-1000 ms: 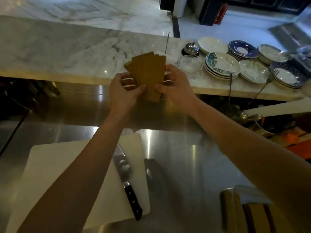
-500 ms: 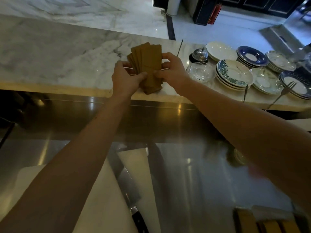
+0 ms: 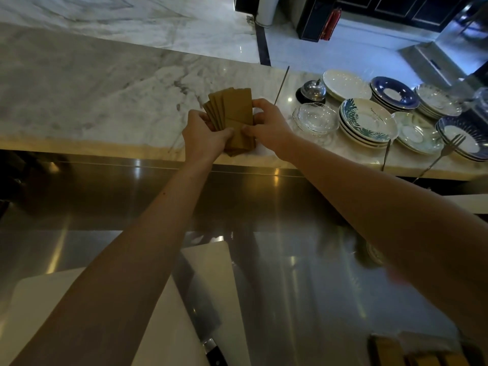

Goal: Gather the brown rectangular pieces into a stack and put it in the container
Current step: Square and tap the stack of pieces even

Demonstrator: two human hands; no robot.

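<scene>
Several brown rectangular pieces [image 3: 233, 112] are fanned out in a loose bundle above the marble counter [image 3: 105, 96]. My left hand [image 3: 203, 136] grips the bundle's left side, thumb across the front. My right hand [image 3: 266, 122] holds the right side, thumb pressed on the lower front. The pieces overlap unevenly, with their top edges staggered to the left. I cannot tell which thing in view is the container.
To the right on the counter are a clear glass dish [image 3: 317, 118], a silver bell [image 3: 313, 91], stacked patterned plates [image 3: 367, 122] and forks [image 3: 446, 151]. A thin metal spike [image 3: 281, 84] stands behind my right hand. Below lies a steel worktop with a white cutting board [image 3: 158, 326] and knife [image 3: 214, 350].
Both hands have carried the fanned pieces forward over the marble counter. The fan has narrowed as the pieces slid closer together.
</scene>
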